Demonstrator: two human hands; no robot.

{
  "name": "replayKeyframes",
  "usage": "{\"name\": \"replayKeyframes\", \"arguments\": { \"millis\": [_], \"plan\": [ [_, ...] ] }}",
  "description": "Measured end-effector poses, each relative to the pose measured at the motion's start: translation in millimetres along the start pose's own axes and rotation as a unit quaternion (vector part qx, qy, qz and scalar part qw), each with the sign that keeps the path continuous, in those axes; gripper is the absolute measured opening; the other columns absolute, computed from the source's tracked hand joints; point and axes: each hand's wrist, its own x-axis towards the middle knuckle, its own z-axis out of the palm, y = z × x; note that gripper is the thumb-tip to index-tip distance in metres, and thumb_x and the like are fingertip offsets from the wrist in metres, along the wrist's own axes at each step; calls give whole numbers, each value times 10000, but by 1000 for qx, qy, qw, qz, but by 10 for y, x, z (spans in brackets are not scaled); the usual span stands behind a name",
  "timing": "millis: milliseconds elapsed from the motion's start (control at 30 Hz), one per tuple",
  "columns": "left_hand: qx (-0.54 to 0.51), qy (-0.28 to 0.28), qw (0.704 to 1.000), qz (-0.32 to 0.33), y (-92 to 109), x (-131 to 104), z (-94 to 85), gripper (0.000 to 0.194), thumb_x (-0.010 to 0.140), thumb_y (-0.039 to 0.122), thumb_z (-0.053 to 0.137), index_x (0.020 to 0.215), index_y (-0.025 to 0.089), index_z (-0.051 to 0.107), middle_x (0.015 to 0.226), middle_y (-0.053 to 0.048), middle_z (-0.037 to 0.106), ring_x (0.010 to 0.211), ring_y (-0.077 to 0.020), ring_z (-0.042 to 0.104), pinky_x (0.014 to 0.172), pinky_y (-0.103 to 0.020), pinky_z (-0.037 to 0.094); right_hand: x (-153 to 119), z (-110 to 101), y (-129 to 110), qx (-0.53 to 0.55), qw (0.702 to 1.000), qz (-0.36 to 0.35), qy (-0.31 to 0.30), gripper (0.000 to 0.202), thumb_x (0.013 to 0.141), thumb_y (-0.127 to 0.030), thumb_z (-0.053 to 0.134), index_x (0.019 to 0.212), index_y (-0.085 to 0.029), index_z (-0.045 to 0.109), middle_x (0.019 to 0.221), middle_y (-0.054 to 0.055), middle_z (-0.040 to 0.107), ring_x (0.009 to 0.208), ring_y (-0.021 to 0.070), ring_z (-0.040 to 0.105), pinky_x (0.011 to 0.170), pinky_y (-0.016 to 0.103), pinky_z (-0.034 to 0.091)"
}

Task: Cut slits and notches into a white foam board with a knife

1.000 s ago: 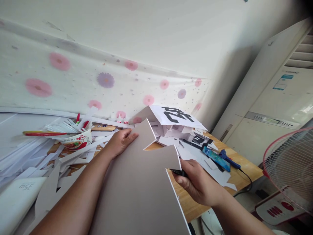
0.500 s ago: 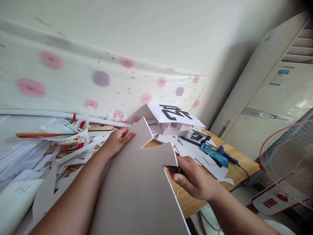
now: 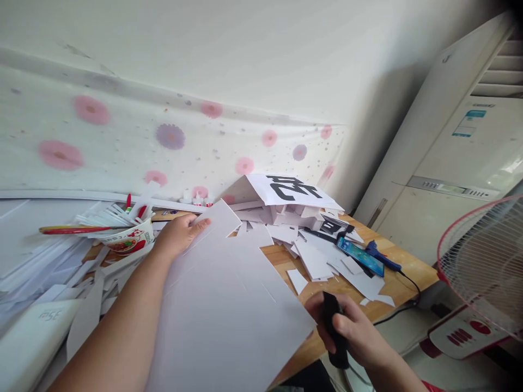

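Observation:
A large white foam board slants across the front of the view, with a notched, stepped far end and thin score lines on its face. My left hand grips its far left edge, thumb on top. In my right hand is a black-handled utility knife, held just off the board's near right corner; its blade cannot be made out. A small white offcut lies on the wooden table between that hand and the scrap pile.
Board scraps, a phone and a blue glue gun lie at right. A paper bowl of strips and tools stands at left. Behind sits a board with black characters. A fan stands far right.
My right hand has pulled the knife away from the board's edge, down and right. The board has tilted to show a paler, scored face; a small offcut now shows on the table.

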Motion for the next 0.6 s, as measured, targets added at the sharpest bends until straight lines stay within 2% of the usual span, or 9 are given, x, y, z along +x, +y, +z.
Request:
{"name": "replayKeyframes", "arguments": {
  "millis": [100, 167, 233, 300, 367, 433, 533, 600],
  "plan": [
    [76, -10, 997, -15, 7, 21, 97, 544, 733, 733, 497, 719, 198, 596, 596, -6, 554, 616, -215, 537, 524, -266, 291, -112, 105, 92, 17, 994, 84, 65, 544, 680, -596, 744, 913, -112, 660, 613, 3, 572, 391, 54, 440, 388, 183, 281],
    [113, -21, 993, -20, 31, 24, 200, 551, 738, 735, 484, 757, 200, 613, 636, -17, 587, 652, -228, 565, 547, -270, 315, -137, 176, 143, 46, 984, 125, 117, 477, 647, -530, 787, 840, -119, 639, 560, -26, 530, 365, 56, 441, 376, 180, 273],
    [135, -26, 990, -20, 56, 8, 291, 551, 757, 711, 474, 922, 211, 638, 793, -38, 656, 751, -244, 608, 602, -277, 367, -148, 198, 188, 80, 977, 142, 138, 436, 611, -485, 809, 751, -118, 619, 511, -35, 508, 347, 61, 445, 371, 182, 263],
    [144, -26, 989, -12, 74, -35, 326, 573, 778, 672, 468, 1125, 233, 593, 1032, -61, 671, 887, -251, 629, 683, -286, 417, -175, 156, 224, 104, 972, 145, 150, 409, 580, -446, 819, 703, -114, 614, 494, -28, 517, 347, 67, 455, 374, 185, 262],
    [148, -25, 989, -1, 70, -120, 273, 597, 788, 641, 469, 1231, 246, 535, 1218, -70, 618, 1010, -253, 617, 768, -298, 446, -235, 64, 258, 120, 965, 154, 176, 384, 569, -415, 819, 696, -115, 614, 488, -22, 532, 348, 70, 457, 380, 188, 264],
    [152, -31, 988, 5, 34, -272, 141, 594, 781, 630, 481, 1235, 251, 535, 1294, -63, 581, 1095, -259, 592, 840, -312, 456, -326, -48, 306, 129, 956, 161, 209, 366, 596, -407, 806, 723, -121, 616, 482, -15, 550, 360, 73, 462, 399, 190, 275],
    [159, -43, 986, -13, -88, -667, -71, 573, 778, 630, 473, 1195, 247, 564, 1244, -58, 617, 1098, -264, 599, 864, -331, 481, -481, -198, 428, 126, 948, 168, 239, 356, 662, -424, 783, 768, -122, 628, 475, -6, 562, 396, 76, 464, 444, 198, 309],
    [170, -48, 984, -35, -197, -1012, -116, 550, 801, 605, 439, 1187, 236, 570, 1186, -65, 646, 1028, -257, 633, 841, -343, 506, -568, -269, 530, 112, 947, 183, 238, 386, 680, -462, 777, 777, -115, 639, 473, -2, 556, 409, 78, 450, 456, 209, 319]
  ]
}}
